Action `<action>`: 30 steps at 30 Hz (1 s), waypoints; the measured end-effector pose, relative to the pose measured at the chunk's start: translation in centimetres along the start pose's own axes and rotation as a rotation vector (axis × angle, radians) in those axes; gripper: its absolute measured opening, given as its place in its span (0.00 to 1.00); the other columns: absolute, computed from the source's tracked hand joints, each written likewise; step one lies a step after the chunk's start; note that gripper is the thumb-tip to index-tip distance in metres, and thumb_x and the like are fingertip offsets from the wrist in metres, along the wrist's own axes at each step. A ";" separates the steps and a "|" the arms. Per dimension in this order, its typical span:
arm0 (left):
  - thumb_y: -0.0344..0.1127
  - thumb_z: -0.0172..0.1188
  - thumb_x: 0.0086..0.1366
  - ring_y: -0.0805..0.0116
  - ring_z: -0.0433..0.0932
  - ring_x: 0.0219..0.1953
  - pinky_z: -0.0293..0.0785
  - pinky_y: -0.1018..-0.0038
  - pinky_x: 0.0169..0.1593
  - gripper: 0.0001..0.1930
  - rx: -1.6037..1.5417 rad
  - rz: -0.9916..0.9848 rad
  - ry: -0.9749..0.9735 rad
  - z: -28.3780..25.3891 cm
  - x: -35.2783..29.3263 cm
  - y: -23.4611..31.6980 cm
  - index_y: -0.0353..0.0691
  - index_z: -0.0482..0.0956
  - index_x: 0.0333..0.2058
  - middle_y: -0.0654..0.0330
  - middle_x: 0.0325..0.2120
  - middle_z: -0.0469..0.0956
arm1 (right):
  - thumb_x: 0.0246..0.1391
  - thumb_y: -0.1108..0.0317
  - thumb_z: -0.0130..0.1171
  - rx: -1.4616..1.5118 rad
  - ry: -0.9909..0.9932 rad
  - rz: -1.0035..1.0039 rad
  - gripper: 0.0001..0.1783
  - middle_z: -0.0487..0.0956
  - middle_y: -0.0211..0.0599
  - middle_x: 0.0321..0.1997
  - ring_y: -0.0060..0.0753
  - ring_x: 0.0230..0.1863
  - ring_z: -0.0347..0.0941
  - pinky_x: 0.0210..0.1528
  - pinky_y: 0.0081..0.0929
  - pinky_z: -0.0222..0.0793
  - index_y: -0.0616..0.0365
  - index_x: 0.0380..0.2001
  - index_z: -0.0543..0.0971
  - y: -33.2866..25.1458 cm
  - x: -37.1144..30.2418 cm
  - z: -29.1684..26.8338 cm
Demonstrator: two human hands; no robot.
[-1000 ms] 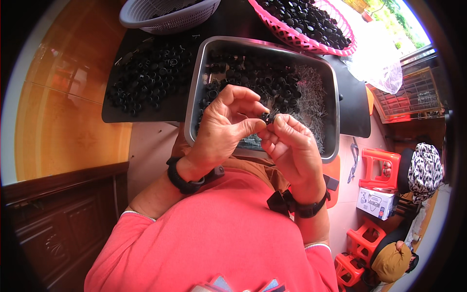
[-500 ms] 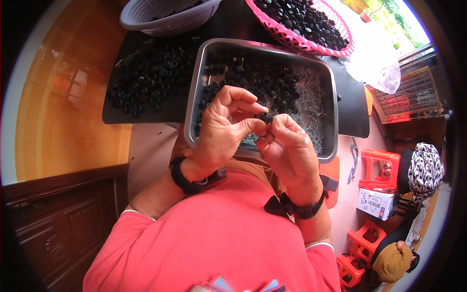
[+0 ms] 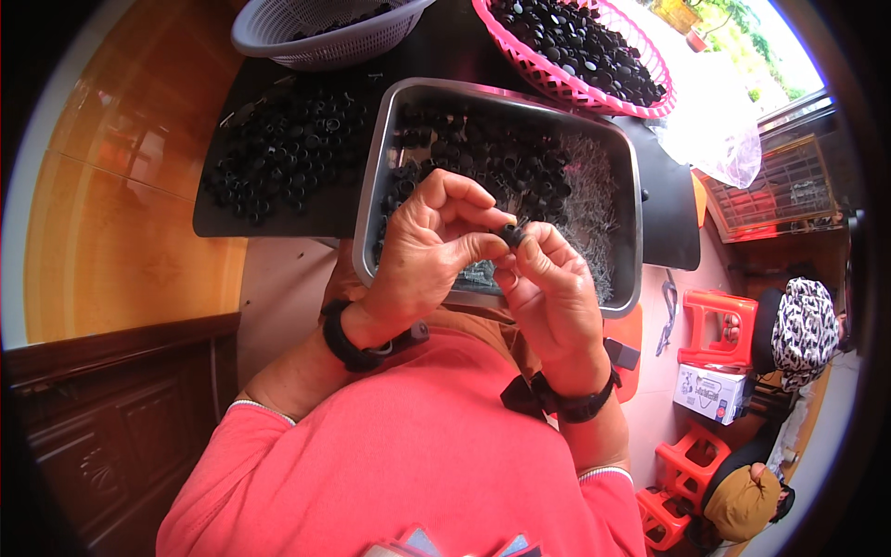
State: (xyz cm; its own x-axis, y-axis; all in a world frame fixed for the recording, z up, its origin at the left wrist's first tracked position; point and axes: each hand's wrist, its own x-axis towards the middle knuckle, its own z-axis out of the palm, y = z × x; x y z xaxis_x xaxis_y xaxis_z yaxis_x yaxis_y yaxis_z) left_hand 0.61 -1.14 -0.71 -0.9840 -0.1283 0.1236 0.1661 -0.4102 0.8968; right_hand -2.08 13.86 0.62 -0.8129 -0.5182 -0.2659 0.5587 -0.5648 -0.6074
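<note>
Between my two hands is a small black round part (image 3: 511, 235), seemingly a plastic ring or cap. My left hand (image 3: 425, 234) pinches it from the left with thumb and forefinger, its other fingers curled. From the right, the thumb and fingers of my right hand (image 3: 559, 290) close on the same part. Both hands are above the near part of a steel tray (image 3: 635, 200). In the tray are many similar black parts (image 3: 520, 167) and, along its right side, a heap of thin metal pins (image 3: 591, 209). My hands hide part of the contents.
Loose black rings (image 3: 288, 153) lie on the dark table (image 3: 670, 213) left of the tray. Behind stand a pale basket (image 3: 339, 42) and a pink basket (image 3: 501, 51) of black pieces. A clear plastic bag (image 3: 729, 153) hangs at right. Red stools (image 3: 719, 325) stand on the floor.
My right thumb and fingers have shifted slightly, so the black part shows more between my fingertips. My left hand keeps its pinch nearly in place.
</note>
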 end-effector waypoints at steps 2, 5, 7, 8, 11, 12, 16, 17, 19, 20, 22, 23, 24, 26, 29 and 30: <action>0.15 0.58 0.55 0.74 0.77 0.39 0.76 0.78 0.44 0.16 0.006 -0.051 0.030 0.3 -0.1 0.3 0.36 0.67 0.40 0.57 0.35 0.77 | 0.54 0.73 0.58 0.008 -0.004 -0.009 0.07 0.75 0.33 0.35 0.24 0.33 0.71 0.39 0.21 0.68 0.60 0.34 0.71 0.1 0.1 0.0; 0.15 0.58 0.55 0.74 0.77 0.40 0.75 0.79 0.46 0.16 -0.048 -0.052 0.024 0.3 -0.2 0.5 0.37 0.66 0.40 0.57 0.35 0.77 | 0.54 0.74 0.58 0.027 -0.019 -0.031 0.09 0.74 0.34 0.38 0.24 0.34 0.71 0.39 0.21 0.69 0.59 0.37 0.70 0.3 0.0 0.2; 0.16 0.58 0.55 0.74 0.77 0.40 0.75 0.78 0.46 0.16 -0.067 -0.032 0.013 0.3 -0.3 0.4 0.37 0.66 0.40 0.57 0.35 0.77 | 0.54 0.75 0.58 0.035 -0.033 -0.043 0.10 0.74 0.34 0.40 0.23 0.35 0.71 0.40 0.21 0.69 0.58 0.38 0.70 0.5 -0.1 0.3; 0.16 0.58 0.55 0.74 0.77 0.41 0.75 0.78 0.47 0.16 -0.085 -0.014 0.002 0.2 -0.4 0.3 0.37 0.66 0.41 0.58 0.35 0.76 | 0.54 0.75 0.57 0.044 -0.047 -0.048 0.10 0.74 0.35 0.41 0.23 0.36 0.71 0.40 0.21 0.69 0.58 0.39 0.70 0.6 -0.1 0.3; 0.16 0.58 0.55 0.74 0.76 0.42 0.74 0.78 0.47 0.16 -0.142 0.004 -0.034 0.1 -0.6 0.3 0.37 0.66 0.41 0.59 0.35 0.76 | 0.54 0.76 0.57 0.050 -0.091 -0.064 0.10 0.74 0.35 0.42 0.23 0.37 0.71 0.40 0.20 0.69 0.58 0.39 0.70 0.8 -0.1 0.3; 0.16 0.58 0.55 0.74 0.76 0.42 0.74 0.78 0.47 0.16 -0.145 0.003 -0.035 0.1 -0.6 0.3 0.37 0.66 0.41 0.59 0.35 0.76 | 0.54 0.76 0.56 0.049 -0.121 -0.077 0.10 0.74 0.35 0.42 0.23 0.37 0.71 0.40 0.20 0.69 0.58 0.39 0.70 0.8 -0.1 0.3; 0.16 0.57 0.56 0.74 0.76 0.42 0.74 0.78 0.48 0.16 -0.151 0.038 -0.051 -0.1 -0.7 0.3 0.37 0.66 0.41 0.59 0.36 0.76 | 0.54 0.76 0.56 0.052 -0.159 -0.069 0.10 0.74 0.35 0.43 0.22 0.39 0.71 0.41 0.20 0.70 0.58 0.39 0.70 0.9 0.0 0.0; 0.16 0.57 0.56 0.74 0.76 0.43 0.74 0.78 0.49 0.16 -0.163 0.037 -0.058 -0.1 -0.8 0.3 0.37 0.67 0.41 0.59 0.36 0.76 | 0.54 0.76 0.56 0.059 -0.174 -0.067 0.10 0.74 0.35 0.44 0.22 0.39 0.71 0.41 0.20 0.70 0.57 0.39 0.70 0.9 0.1 0.0; 0.16 0.57 0.56 0.74 0.76 0.42 0.74 0.78 0.48 0.16 -0.165 0.036 -0.055 -0.2 -0.8 0.2 0.37 0.67 0.42 0.59 0.36 0.76 | 0.54 0.76 0.56 0.066 -0.188 -0.064 0.10 0.74 0.35 0.44 0.22 0.40 0.71 0.41 0.20 0.70 0.57 0.39 0.70 0.9 0.0 0.1; 0.16 0.57 0.56 0.73 0.76 0.42 0.75 0.78 0.48 0.16 -0.166 0.035 -0.051 -0.2 -0.8 0.2 0.37 0.67 0.42 0.58 0.36 0.76 | 0.54 0.76 0.56 0.061 -0.165 -0.052 0.09 0.74 0.35 0.45 0.22 0.40 0.71 0.42 0.20 0.70 0.57 0.39 0.70 0.9 0.0 0.2; 0.17 0.57 0.57 0.73 0.76 0.42 0.75 0.78 0.47 0.16 -0.184 0.006 -0.048 -0.3 -0.7 0.4 0.37 0.67 0.42 0.58 0.37 0.76 | 0.55 0.75 0.56 0.055 -0.143 -0.038 0.09 0.74 0.35 0.45 0.22 0.41 0.71 0.43 0.20 0.70 0.56 0.39 0.70 0.9 -0.1 0.3; 0.17 0.57 0.57 0.72 0.77 0.42 0.76 0.78 0.46 0.16 -0.202 -0.023 -0.044 -0.4 -0.6 0.4 0.36 0.67 0.42 0.57 0.37 0.76 | 0.55 0.75 0.56 0.071 -0.125 -0.035 0.09 0.74 0.34 0.46 0.22 0.41 0.71 0.44 0.20 0.69 0.56 0.39 0.71 0.9 -0.2 0.4; 0.17 0.57 0.57 0.72 0.77 0.42 0.76 0.78 0.46 0.16 -0.202 -0.023 -0.043 -0.4 -0.6 0.4 0.36 0.67 0.42 0.57 0.37 0.76 | 0.55 0.74 0.56 0.088 -0.107 -0.031 0.09 0.74 0.34 0.47 0.22 0.41 0.71 0.44 0.20 0.69 0.56 0.39 0.71 0.9 -0.2 0.5; 0.17 0.57 0.58 0.72 0.77 0.41 0.77 0.77 0.44 0.16 -0.211 -0.008 -0.052 -0.5 -0.5 0.1 0.36 0.66 0.43 0.56 0.38 0.76 | 0.56 0.74 0.56 0.100 -0.103 -0.019 0.08 0.74 0.34 0.47 0.22 0.41 0.71 0.45 0.20 0.69 0.56 0.39 0.71 0.9 -0.3 0.5; 0.17 0.56 0.58 0.72 0.77 0.42 0.77 0.77 0.44 0.16 -0.210 -0.012 -0.067 -0.6 -0.5 0.0 0.36 0.66 0.43 0.56 0.38 0.76 | 0.56 0.74 0.55 0.122 -0.103 0.003 0.08 0.73 0.34 0.48 0.22 0.42 0.71 0.45 0.20 0.69 0.56 0.39 0.71 0.7 -0.4 0.4; 0.17 0.56 0.58 0.72 0.77 0.42 0.77 0.77 0.44 0.16 -0.209 -0.014 -0.068 -0.7 -0.6 0.0 0.36 0.66 0.43 0.56 0.38 0.76 | 0.56 0.74 0.55 0.130 -0.108 0.016 0.08 0.73 0.34 0.48 0.22 0.42 0.71 0.45 0.21 0.69 0.56 0.39 0.71 0.7 -0.4 0.3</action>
State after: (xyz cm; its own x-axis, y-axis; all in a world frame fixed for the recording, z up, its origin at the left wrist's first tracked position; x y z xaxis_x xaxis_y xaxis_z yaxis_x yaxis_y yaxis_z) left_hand 1.21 -1.67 -1.04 -0.9872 -0.0634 0.1464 0.1554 -0.5906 0.7919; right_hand -1.28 13.47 0.56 -0.7851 -0.5901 -0.1881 0.5936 -0.6304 -0.5001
